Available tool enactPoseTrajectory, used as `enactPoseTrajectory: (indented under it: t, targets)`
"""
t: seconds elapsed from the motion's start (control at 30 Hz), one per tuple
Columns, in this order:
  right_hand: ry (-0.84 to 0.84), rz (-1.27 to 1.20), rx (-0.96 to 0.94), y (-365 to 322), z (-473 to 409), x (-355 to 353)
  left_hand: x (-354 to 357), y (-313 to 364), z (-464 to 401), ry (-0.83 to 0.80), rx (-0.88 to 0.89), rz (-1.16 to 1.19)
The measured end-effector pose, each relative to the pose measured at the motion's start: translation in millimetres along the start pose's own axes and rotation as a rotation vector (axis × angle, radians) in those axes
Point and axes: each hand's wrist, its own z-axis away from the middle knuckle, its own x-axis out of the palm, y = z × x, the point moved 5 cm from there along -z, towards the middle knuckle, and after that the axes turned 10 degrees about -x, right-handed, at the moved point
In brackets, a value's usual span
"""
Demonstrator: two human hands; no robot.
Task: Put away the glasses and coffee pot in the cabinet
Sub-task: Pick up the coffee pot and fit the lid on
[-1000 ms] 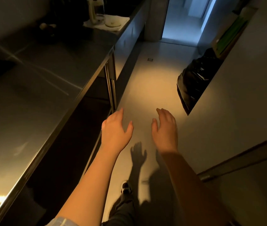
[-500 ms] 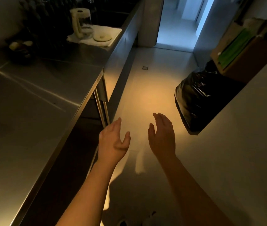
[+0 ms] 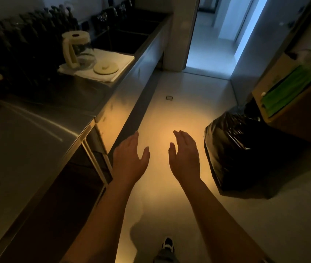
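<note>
Left hand [image 3: 130, 160] and right hand [image 3: 186, 158] remain empty, fingers relaxed and spread, palms facing each other above the floor [image 3: 179, 111]. The coffee pot [image 3: 78, 51] on its white cloth [image 3: 113, 67] on the steel counter [image 3: 27, 139] now appears nearer than before, well ahead of the left hand.

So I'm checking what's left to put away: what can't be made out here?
- Glasses: head view, none identifiable; the dark shapes behind the coffee pot are lost in shadow.
- Cabinet: space under the counter is too dark to make out.
- Sink: inside in shadow.
</note>
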Motion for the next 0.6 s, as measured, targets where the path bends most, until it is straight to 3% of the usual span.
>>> enactPoseTrajectory:
  t: [0.23, 0.6]
  targets:
    - [-0.055, -0.043, -0.018, 41, -103, 15, 30, 49, -86, 0.037, -0.074, -0.022]
    - [-0.195, -0.089, -0.148, 43, -236, 107, 41, 32, -215, 0.094, -0.199, -0.013]
